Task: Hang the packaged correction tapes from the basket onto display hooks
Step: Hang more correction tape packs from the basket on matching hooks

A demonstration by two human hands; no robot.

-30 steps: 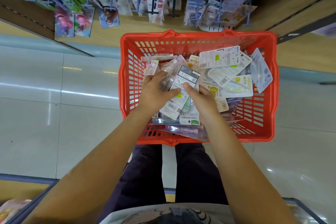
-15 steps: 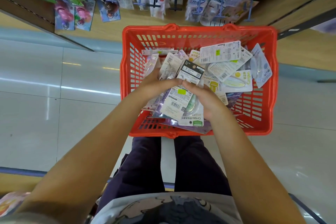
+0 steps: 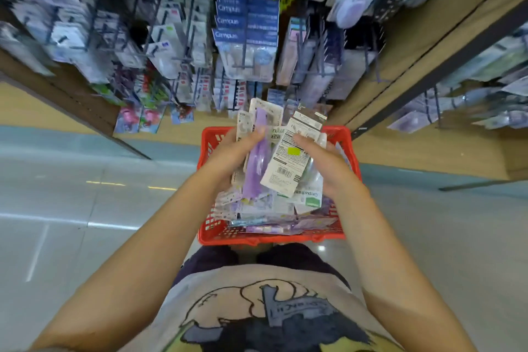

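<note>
A red plastic basket (image 3: 210, 230) stands on the floor right in front of me, with several packaged correction tapes (image 3: 265, 211) lying in it. Above the basket I hold a fanned stack of packages. My left hand (image 3: 228, 151) grips the left part of the stack, with a purple package (image 3: 257, 163) in it. My right hand (image 3: 323, 163) holds the right part, its thumb on a white-backed package (image 3: 285, 171) with a barcode and a green sticker. Display hooks (image 3: 243, 63) loaded with hanging packages rise on the shelf wall ahead.
Wooden shelf uprights (image 3: 405, 66) flank the hook panel, and more hanging goods (image 3: 457, 106) fill the bay to the right. Pink packaged items (image 3: 137, 120) hang low at the left. Glossy tiled floor (image 3: 71, 208) spreads to both sides of the basket.
Both hands have lifted the stack of packages up out of the basket. My view has tilted up, so the hook wall now fills the top half.
</note>
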